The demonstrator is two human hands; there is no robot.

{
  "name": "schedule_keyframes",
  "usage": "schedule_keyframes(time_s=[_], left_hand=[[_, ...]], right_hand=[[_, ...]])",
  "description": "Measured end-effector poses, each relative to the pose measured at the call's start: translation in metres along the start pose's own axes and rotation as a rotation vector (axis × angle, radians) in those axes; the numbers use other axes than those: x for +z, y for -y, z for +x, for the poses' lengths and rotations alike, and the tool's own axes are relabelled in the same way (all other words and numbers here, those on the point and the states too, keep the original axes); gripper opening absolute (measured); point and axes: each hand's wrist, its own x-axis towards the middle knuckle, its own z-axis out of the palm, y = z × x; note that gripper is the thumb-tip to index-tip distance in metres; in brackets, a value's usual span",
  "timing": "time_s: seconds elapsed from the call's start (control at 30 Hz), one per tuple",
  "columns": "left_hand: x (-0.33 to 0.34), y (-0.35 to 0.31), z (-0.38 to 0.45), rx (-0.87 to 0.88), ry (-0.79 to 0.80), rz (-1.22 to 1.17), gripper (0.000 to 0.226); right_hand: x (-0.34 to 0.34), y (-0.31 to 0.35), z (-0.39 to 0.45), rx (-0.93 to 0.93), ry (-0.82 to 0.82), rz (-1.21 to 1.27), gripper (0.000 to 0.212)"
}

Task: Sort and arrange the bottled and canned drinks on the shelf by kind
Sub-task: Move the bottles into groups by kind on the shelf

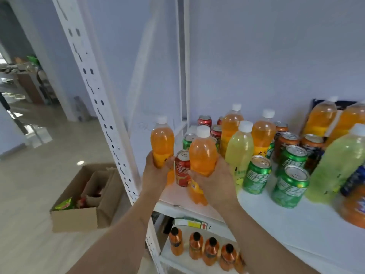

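At shelf's left end, each hand grips orange bottle: left hand [156, 173], right hand [214, 178].

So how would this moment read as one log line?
left hand: holds orange bottle | right hand: holds second orange bottle | red can between | shelf: unsorted

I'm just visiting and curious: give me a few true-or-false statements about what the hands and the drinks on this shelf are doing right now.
1. Each hand holds an orange bottle: left hand, right hand. True.
2. The red can stands between the two held bottles. True.
3. The green cans lie on their sides. False: they stand upright.
4. The cardboard box sits on the shelf. False: it is on the floor.
5. The held bottles have black caps. False: their caps are white.
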Motion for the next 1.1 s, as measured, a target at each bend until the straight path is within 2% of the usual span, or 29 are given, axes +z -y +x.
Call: schedule_keyframes(time_s=[0.1,0.13,0.3,0.4,0.53,0.73,0.87,1.0,1.1], left_hand=[[-0.008,0.003,-0.011,0.060,0.040,-0.071,0.030],[-0.010,0.005,-0.021,0.077,0.048,-0.102,0.029],[-0.011,-0.001,-0.107,0.068,0.220,-0.195,0.051],[0.008,-0.018,-0.156,0.032,0.424,-0.248,0.045],[0.059,-0.050,-0.215,-0.028,0.678,-0.320,0.039],[0.147,-0.114,-0.328,-0.157,0.938,-0.473,0.053],[0.205,-0.144,-0.397,-0.238,1.012,-0.504,0.062],[0.257,-0.173,-0.449,-0.255,1.056,-0.509,0.058],[0.299,-0.195,-0.472,-0.250,1.083,-0.512,0.064]], right_hand=[[-0.005,0.004,-0.021,0.039,-0.014,0.127,0.079],[-0.009,0.005,-0.030,0.051,-0.016,0.178,0.077],[-0.048,-0.002,-0.074,0.143,-0.173,0.312,0.045],[-0.095,-0.018,-0.094,0.199,-0.263,0.310,0.041],[-0.179,-0.051,-0.128,0.265,-0.382,0.264,0.044],[-0.327,-0.104,-0.190,0.357,-0.511,0.190,0.048],[-0.421,-0.133,-0.220,0.404,-0.558,0.145,0.055],[-0.496,-0.160,-0.235,0.403,-0.579,0.119,0.059],[-0.543,-0.179,-0.235,0.404,-0.579,0.101,0.064]])
